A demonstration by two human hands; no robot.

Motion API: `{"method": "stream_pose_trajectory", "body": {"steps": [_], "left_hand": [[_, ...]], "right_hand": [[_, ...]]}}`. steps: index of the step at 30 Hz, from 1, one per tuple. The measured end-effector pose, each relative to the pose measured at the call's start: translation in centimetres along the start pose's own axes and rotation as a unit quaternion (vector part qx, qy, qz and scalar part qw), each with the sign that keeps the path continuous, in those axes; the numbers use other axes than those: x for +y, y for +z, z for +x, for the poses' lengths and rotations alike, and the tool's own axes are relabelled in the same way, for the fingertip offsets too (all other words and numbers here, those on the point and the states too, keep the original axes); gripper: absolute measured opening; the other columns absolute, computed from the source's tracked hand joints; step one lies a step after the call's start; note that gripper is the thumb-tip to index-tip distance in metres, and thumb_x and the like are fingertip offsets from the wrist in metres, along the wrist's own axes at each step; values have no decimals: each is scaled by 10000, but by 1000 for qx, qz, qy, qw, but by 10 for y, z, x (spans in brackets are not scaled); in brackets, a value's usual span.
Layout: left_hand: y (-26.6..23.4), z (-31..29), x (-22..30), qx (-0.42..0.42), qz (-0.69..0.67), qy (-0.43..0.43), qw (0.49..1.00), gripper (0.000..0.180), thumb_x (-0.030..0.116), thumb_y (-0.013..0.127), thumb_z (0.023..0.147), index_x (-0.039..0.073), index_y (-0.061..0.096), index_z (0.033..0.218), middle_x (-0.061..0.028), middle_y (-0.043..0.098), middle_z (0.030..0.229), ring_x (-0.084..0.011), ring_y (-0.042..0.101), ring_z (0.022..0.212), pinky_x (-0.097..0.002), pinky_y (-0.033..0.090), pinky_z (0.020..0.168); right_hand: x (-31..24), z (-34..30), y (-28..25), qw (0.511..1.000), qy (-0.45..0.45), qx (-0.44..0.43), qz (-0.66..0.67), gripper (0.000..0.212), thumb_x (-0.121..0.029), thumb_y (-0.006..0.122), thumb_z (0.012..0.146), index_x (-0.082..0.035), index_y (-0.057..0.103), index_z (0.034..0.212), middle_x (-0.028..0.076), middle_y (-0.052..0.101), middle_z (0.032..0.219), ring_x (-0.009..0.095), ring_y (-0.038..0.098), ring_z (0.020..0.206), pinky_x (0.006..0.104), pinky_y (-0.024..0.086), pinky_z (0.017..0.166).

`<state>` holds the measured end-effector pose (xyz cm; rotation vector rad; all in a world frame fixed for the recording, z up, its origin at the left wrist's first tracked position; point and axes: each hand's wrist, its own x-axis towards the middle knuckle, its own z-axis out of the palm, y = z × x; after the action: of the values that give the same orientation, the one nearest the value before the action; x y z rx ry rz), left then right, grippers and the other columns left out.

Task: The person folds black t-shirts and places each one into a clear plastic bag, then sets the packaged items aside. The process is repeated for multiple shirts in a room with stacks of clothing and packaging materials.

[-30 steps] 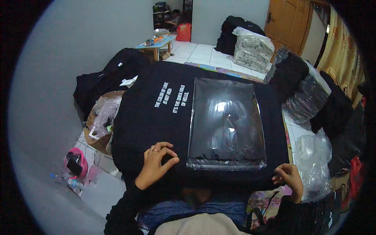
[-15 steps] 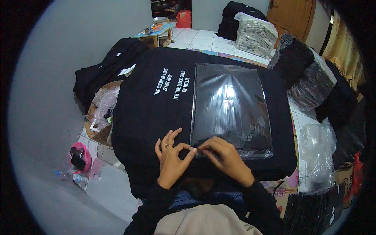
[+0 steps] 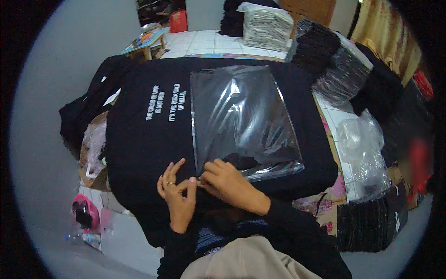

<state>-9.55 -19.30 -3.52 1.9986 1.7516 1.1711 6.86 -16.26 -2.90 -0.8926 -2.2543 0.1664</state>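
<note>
A clear plastic bag (image 3: 244, 109) with black folded cloth inside lies flat on a spread of black fabric (image 3: 139, 146) with white lettering. My left hand (image 3: 179, 197) pinches the bag's near left corner between thumb and forefinger, its other fingers spread upward. Right beside it, my right hand (image 3: 234, 186) has its fingers curled in a pinch at the same corner, and it partly covers the bag's near edge. The fingertips of both hands nearly meet. Exactly which bit of film or strip lies between them is too small to make out.
Left stands a cardboard box (image 3: 88, 174) with crumpled plastic, near a pink basin (image 3: 93, 214). Packed black bundles (image 3: 344, 79), loose clear plastic (image 3: 362, 153) and a black stack (image 3: 364, 225) lie to the right. A pale wrapped stack (image 3: 265, 28) and low table (image 3: 146, 43) stand behind.
The whole view has swung, so the scene sits further left. My right hand's fingers have curled in more tightly by the bag's corner; my left hand keeps its pinch there.
</note>
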Motion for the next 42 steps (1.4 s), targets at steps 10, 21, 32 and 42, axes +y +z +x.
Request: {"method": "stream_pose_trajectory", "body": {"steps": [10, 21, 32, 42], "left_hand": [[1, 3, 9, -16, 26, -32, 999, 196, 275, 674, 827, 127, 710, 704, -4, 506, 1349, -242, 302, 1354, -476, 83, 1120], [-9, -3, -1, -80, 21, 58, 995, 310, 258, 630, 849, 145, 547, 1126, -7, 520, 1317, -254, 316, 1348, -480, 73, 1111], [3, 6, -3, 4, -11, 187, 982, 269, 236, 794, 678, 134, 639, 873, -20, 601, 1110, -223, 511, 1077, -427, 287, 954], [-3, 23, -13, 48, 4, 236, 971, 162, 224, 733, 757, 163, 583, 764, 62, 615, 818, -167, 541, 895, -384, 283, 853]], "right_hand": [[32, -91, -121, 796, 266, -219, 498, 156, -136, 622, 895, -20, 530, 945, 43, 596, 842, 112, 584, 771, 278, 481, 671], [91, -315, -271, 418, 647, 84, -632, 357, -181, 591, 874, -84, 569, 1217, 186, 576, 1199, 394, 556, 1090, 442, 469, 860], [55, -135, -153, 956, 166, 116, -210, 313, -61, 717, 718, -126, 676, 1020, 33, 668, 932, 221, 602, 852, 334, 457, 781], [57, -115, -162, 973, 135, 86, -169, 81, -58, 674, 774, -94, 612, 810, 28, 643, 791, 221, 588, 771, 345, 401, 699]]}}
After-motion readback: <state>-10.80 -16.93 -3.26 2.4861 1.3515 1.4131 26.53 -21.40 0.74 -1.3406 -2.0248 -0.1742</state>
